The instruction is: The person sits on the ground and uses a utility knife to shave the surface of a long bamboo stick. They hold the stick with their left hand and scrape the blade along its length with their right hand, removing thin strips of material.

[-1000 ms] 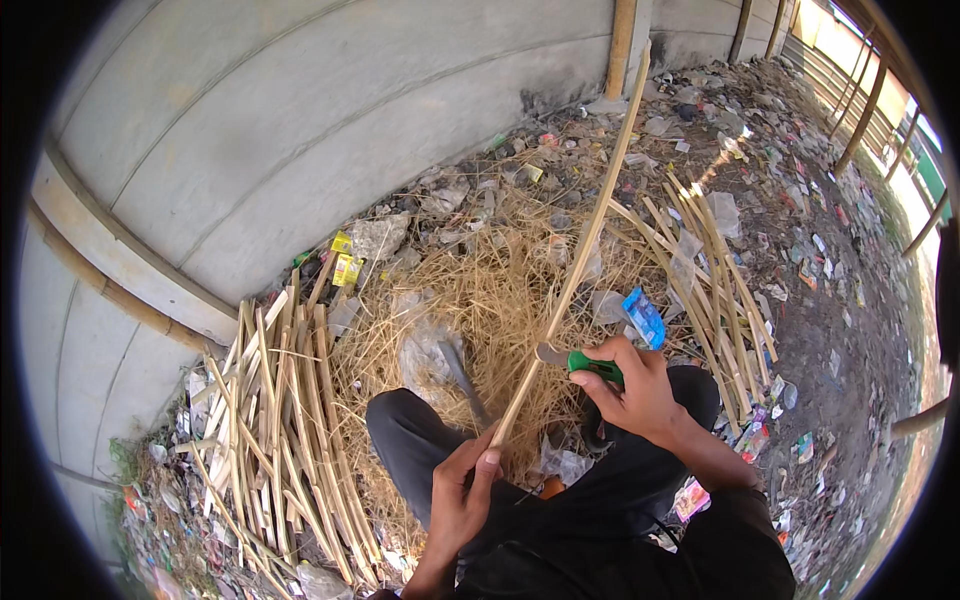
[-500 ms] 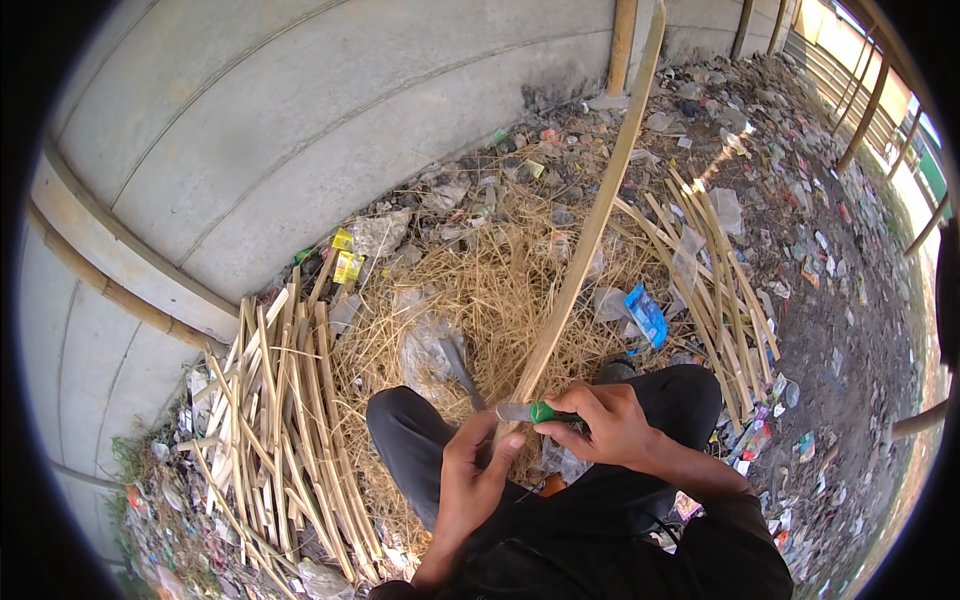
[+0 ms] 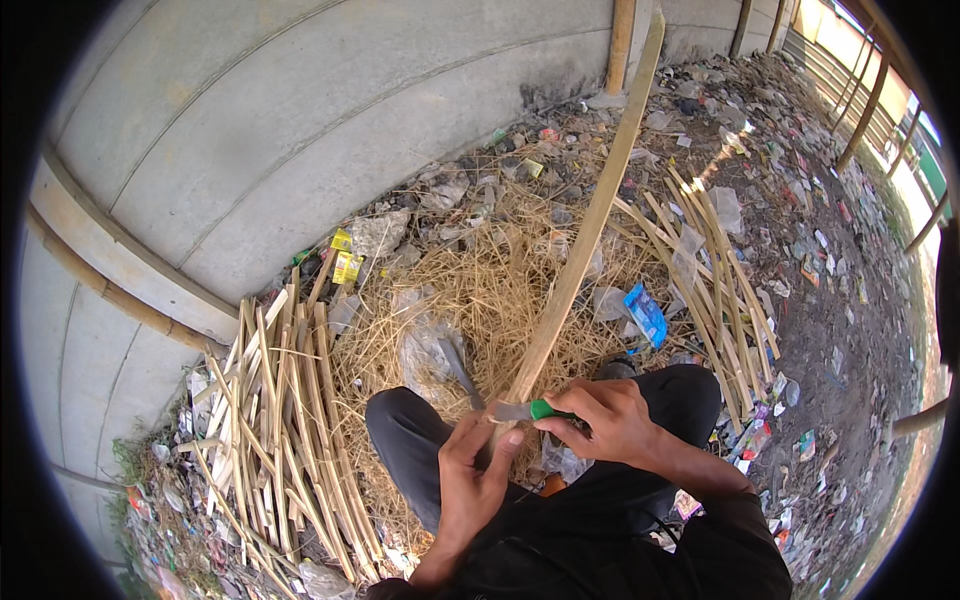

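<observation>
A long, pale bamboo strip (image 3: pixel 590 235) slants up and away from between my knees. Its near end is in my left hand (image 3: pixel 474 470), fingers closed around it with the thumb on top. My right hand (image 3: pixel 612 422) grips a small knife by its green handle (image 3: pixel 545 408). The short metal blade (image 3: pixel 513 411) lies across the strip just above my left thumb, at the left fingertips. Beyond my left hand a grey metal blade (image 3: pixel 458 368) rests over a clear plastic sheet, its lower end hidden behind my fingers.
Many bamboo strips (image 3: pixel 285 430) are piled at my left, and a smaller bundle (image 3: pixel 715 290) lies at right. Straw-like shavings (image 3: pixel 480 290) cover the ground ahead, with a blue wrapper (image 3: pixel 646 315) among them. A grey concrete wall (image 3: pixel 330 130) stands beyond.
The bamboo strip has turned slightly in my grip, showing more of its broad face. The knife has shifted very little against it; both hands stay almost in place.
</observation>
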A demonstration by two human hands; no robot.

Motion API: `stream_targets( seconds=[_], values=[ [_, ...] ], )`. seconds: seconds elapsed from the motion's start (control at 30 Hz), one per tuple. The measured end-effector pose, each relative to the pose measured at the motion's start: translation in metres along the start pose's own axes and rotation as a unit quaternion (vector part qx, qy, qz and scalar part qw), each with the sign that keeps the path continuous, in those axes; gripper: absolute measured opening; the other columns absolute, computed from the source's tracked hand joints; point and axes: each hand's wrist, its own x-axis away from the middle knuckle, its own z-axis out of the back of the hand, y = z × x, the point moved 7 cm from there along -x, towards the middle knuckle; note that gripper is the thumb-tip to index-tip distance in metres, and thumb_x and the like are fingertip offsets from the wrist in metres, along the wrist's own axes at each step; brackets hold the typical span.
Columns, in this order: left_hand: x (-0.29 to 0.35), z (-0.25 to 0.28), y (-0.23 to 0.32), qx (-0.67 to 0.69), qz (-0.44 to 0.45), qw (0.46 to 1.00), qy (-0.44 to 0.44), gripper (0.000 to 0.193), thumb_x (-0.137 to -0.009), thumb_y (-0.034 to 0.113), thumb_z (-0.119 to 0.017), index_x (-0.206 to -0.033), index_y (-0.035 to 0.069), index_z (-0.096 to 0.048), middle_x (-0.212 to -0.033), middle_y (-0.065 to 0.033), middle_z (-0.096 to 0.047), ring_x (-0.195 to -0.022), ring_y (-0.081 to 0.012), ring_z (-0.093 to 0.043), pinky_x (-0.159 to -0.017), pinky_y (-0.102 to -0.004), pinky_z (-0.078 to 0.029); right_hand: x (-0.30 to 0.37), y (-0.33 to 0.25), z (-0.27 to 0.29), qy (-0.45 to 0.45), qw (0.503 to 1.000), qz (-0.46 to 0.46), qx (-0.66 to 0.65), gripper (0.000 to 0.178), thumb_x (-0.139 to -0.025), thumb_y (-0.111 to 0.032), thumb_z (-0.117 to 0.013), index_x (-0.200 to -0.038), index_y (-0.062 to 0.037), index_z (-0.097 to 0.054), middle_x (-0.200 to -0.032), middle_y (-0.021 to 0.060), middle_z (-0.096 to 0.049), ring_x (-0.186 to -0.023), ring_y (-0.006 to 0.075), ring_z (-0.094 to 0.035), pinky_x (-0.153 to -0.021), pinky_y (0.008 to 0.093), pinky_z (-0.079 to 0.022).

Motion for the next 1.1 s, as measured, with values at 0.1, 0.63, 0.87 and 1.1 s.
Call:
stream_targets(
  seconds=[0.1,0.63,0.87,1.1],
  values=[
    [-0.001,0.000,0.000,-0.008,-0.029,1.000,0.002,0.037,-0.103,0.012,-0.080,-0.135,-0.005,-0.073,-0.102,-0.0114,-0.070,-0.084,-0.0158,-0.063,-0.076,-0.0305,-0.051,-0.001,-0.002,0.003,-0.008,1.000,0.001,0.018,0.031,-0.095,-0.033,-0.087,-0.108,-0.0084,-0.074,-0.076,0.0027,-0.067,-0.056,0.0201,-0.068,-0.048,0.0335,-0.052],
    [0.019,-0.003,-0.015,-0.009,0.041,0.997,-0.062,0.043,-0.110,0.017,-0.070,-0.146,-0.008,-0.065,-0.093,-0.0034,-0.059,-0.086,-0.0107,-0.053,-0.079,-0.0266,-0.045,-0.006,0.068,0.059,0.085,0.986,-0.139,0.037,0.028,-0.096,-0.019,-0.087,-0.108,-0.0011,-0.069,-0.100,0.0164,-0.083,-0.079,0.0294,-0.082,-0.064,0.0352,-0.062],
    [0.015,0.000,-0.029,-0.033,0.046,0.998,-0.028,0.037,-0.109,0.018,-0.071,-0.138,-0.005,-0.072,-0.083,-0.0042,-0.059,-0.078,-0.0117,-0.054,-0.072,-0.0296,-0.045,-0.005,0.059,0.053,0.080,0.992,-0.094,0.026,0.030,-0.094,-0.021,-0.089,-0.106,-0.0019,-0.069,-0.096,0.0150,-0.082,-0.074,0.0293,-0.081,-0.061,0.0365,-0.061],
    [0.020,0.000,-0.027,-0.041,0.020,0.999,0.004,0.031,-0.106,0.015,-0.074,-0.131,-0.004,-0.077,-0.073,-0.0091,-0.058,-0.066,-0.0165,-0.055,-0.064,-0.0339,-0.047,-0.010,0.059,0.059,0.056,0.992,-0.090,0.070,0.029,-0.095,-0.022,-0.088,-0.106,-0.0032,-0.070,-0.096,0.0137,-0.082,-0.075,0.0297,-0.081,-0.061,0.0362,-0.061]
  ],
)
